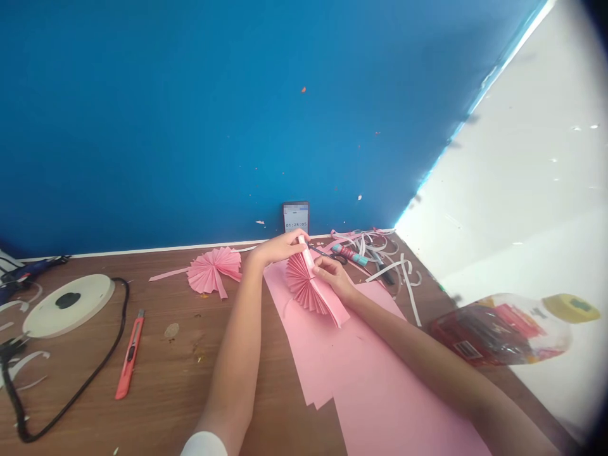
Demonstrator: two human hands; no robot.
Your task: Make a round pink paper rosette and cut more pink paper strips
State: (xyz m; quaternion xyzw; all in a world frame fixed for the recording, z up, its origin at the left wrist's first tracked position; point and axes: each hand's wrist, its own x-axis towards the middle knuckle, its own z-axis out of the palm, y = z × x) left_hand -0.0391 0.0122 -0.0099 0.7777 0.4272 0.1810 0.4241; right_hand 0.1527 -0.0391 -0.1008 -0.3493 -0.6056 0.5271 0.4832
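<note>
A pleated pink paper fan (306, 288) is held up over pink paper sheets (361, 361) on the table. My left hand (285, 246) is closed on the upper end of its folded edge, where a pale strip shows. Lower down, near the fan's middle, my right hand (332, 275) pinches the same edge between thumb and fingers. To the left of my left forearm lies another pleated pink paper fan (213, 269), with a narrow strip sticking out to its left.
A red box cutter (130, 354), black cable (102, 373) and round white disc (71, 305) lie left. A phone (296, 217) showing a timer leans on the blue wall. White paper strips (380, 244) and scissors (338, 258) lie behind; a yellow-capped bottle (503, 329) is right.
</note>
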